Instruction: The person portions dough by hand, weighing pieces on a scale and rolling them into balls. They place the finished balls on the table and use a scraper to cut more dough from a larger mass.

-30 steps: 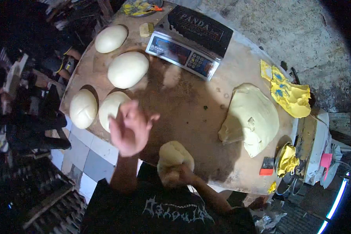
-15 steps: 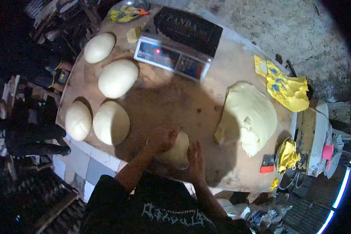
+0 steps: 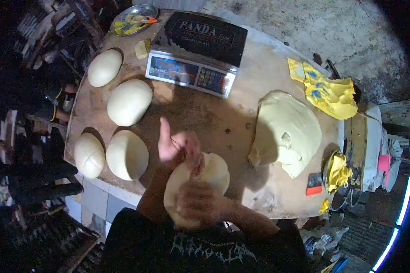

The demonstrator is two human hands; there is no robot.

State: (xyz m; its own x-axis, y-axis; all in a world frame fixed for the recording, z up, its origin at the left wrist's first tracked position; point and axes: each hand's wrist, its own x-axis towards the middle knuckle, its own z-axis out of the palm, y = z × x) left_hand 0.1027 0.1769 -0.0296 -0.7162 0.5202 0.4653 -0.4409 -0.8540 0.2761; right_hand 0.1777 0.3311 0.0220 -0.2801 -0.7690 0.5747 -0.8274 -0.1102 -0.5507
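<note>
A pale lump of dough lies at the near edge of the round wooden table, stretched toward me. My left hand presses on its far left side, thumb raised. My right hand lies on the near end of the same lump, fingers curled over it. Several smooth round dough balls sit on the left of the table, the nearest one just left of my left hand.
A digital scale marked PANDA stands at the back. A big rough dough mass lies at the right, with yellow plastic behind it. A red-handled scraper sits at the right edge. Clutter surrounds the table.
My left hand came down from the air onto the dough lump. The lump has been pressed and drawn out longer toward me, and my right hand has slid onto its near end.
</note>
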